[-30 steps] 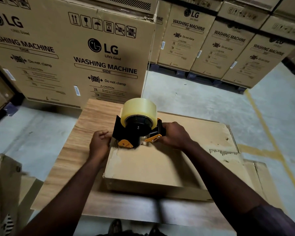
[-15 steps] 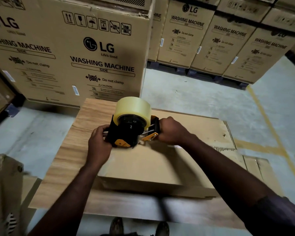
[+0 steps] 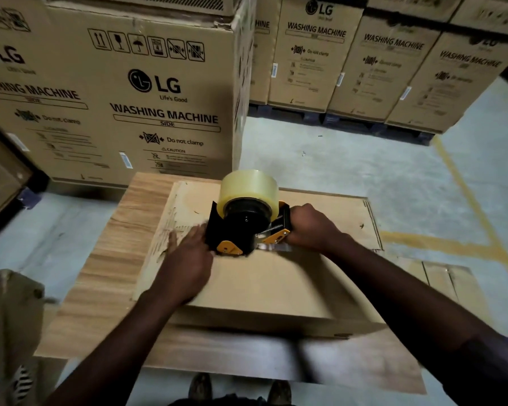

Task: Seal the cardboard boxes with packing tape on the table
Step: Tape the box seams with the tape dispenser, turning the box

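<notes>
Right hand [image 3: 311, 230] gripping tape dispenser [image 3: 247, 224] handle, dispenser on cardboard box [image 3: 261, 282], left hand [image 3: 185, 259] flat, fingers straight, pressing box top

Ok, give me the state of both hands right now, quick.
Left hand: open, fingers flat on the cardboard box.
Right hand: closed, gripping the tape dispenser handle.

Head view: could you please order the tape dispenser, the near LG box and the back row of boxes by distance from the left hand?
1. Tape dispenser, just right of the left hand.
2. Near LG box, behind the table.
3. Back row, far right across the floor.
</notes>
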A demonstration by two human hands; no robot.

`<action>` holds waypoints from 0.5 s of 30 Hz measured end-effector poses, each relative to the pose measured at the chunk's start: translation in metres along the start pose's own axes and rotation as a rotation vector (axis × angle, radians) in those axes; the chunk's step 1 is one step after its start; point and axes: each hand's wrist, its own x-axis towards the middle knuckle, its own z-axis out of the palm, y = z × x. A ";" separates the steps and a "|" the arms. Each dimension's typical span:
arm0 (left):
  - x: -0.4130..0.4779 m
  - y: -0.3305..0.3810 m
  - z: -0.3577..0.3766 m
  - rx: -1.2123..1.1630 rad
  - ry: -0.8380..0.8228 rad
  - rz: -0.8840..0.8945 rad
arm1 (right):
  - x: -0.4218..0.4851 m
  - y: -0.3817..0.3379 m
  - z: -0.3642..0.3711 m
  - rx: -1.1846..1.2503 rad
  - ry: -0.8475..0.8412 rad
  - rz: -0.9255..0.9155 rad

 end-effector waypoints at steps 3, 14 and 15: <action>-0.004 0.006 0.012 0.157 -0.066 0.033 | 0.002 0.001 0.002 -0.018 0.013 -0.007; -0.008 0.003 0.008 0.128 -0.056 -0.013 | -0.038 0.080 -0.029 -0.109 -0.040 -0.010; -0.008 0.004 0.008 0.129 -0.061 -0.019 | -0.044 0.092 -0.031 -0.113 -0.036 -0.023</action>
